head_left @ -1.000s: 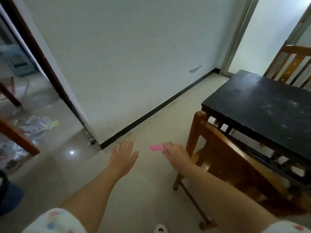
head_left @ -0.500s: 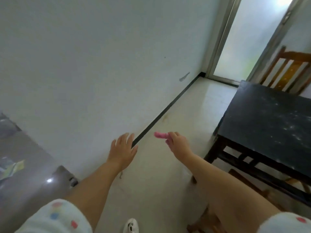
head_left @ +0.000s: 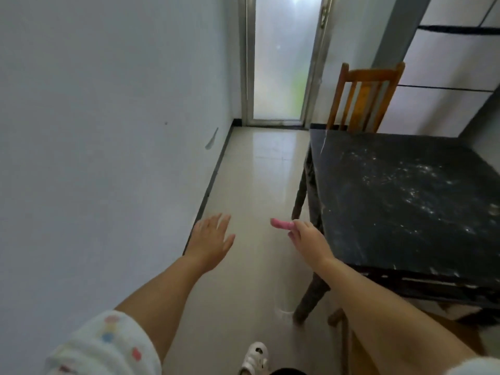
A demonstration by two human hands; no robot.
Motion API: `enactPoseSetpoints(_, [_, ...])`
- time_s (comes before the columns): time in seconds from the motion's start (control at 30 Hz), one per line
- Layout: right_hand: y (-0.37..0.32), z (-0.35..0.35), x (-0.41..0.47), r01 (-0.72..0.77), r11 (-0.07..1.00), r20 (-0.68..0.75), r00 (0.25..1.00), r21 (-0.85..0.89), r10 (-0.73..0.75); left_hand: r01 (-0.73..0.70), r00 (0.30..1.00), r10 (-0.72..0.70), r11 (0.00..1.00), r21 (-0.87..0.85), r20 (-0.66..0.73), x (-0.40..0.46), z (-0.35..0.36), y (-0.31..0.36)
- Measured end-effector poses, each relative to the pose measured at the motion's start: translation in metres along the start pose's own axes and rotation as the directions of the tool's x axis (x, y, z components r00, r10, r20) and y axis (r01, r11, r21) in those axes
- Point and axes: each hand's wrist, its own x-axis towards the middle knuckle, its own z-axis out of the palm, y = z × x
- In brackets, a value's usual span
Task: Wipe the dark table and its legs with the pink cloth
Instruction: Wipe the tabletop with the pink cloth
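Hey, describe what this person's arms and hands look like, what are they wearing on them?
Both forearms are bare. The left arm's short sleeve is white, textured fabric scattered with small coloured dots in red, blue and yellow. The same white cloth shows at the right sleeve, in the frame's bottom corner. The left hand and right hand show no gloves, rings, watch or bracelets.

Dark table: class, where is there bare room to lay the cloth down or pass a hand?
The whole dusty top of the dark table is bare. The floor strip between wall and table is open. Beneath the near edge, rails and a chair crowd in.
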Motion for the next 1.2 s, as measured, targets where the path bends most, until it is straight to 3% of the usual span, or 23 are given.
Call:
enactPoseSetpoints(0.07, [0.013,-0.019,0.030,-0.039,0.999,-0.038,0.999,-0.033,0.038,-0.045,0.999,0.046,0.999,-0.011,0.017,0.047,-0.002,0.003])
enactPoseSetpoints(0.17, [0.023,-0.053,0.062,-0.116,0.991,-0.106,0.987,0.070,0.123,-0.121,0.992,0.121,0.993,-0.009,0.019,0.114,-0.009,0.008])
enactPoseSetpoints(0.37, [0.069,-0.089,0.116,-0.214,0.971,-0.229,0.945,0.111,0.235,-0.273,0.958,0.272,0.962,-0.007,0.090,0.245,-0.010,0.039])
enactPoseSetpoints(0.57, [0.134,-0.112,0.153,-0.341,0.906,-0.359,0.836,0.252,0.415,-0.551,0.830,0.545,0.834,0.023,0.121,0.380,0.007,0.112])
enactPoseSetpoints(0.63, [0.153,-0.116,0.163,-0.432,0.857,-0.418,0.749,0.280,0.514,-0.665,0.739,0.654,0.747,0.016,0.159,0.419,0.006,0.141])
enactPoseSetpoints(0.73, [0.162,-0.125,0.167,-0.577,0.742,-0.524,0.539,0.340,0.659,-0.789,0.604,0.768,0.614,0.023,0.213,0.470,0.006,0.187])
enactPoseSetpoints(0.83, [0.169,-0.135,0.158,-0.586,0.668,-0.526,0.426,0.459,0.736,-0.879,0.464,0.849,0.477,0.013,0.251,0.508,0.016,0.239])
enactPoseSetpoints(1.0, [0.219,-0.150,0.110,-0.660,0.460,-0.547,0.089,0.594,0.833,-0.992,0.116,0.944,0.128,-0.019,0.310,0.517,0.050,0.346])
enactPoseSetpoints(1.07, [0.238,-0.168,0.095,-0.656,0.424,-0.569,-0.009,0.624,0.822,-0.999,-0.003,0.954,0.007,-0.033,0.301,0.512,0.066,0.391])
enactPoseSetpoints(1.2, [0.289,-0.212,0.070,-0.711,0.390,-0.626,-0.091,0.586,0.774,-0.997,-0.026,0.955,-0.003,-0.079,0.294,0.519,0.100,0.472])
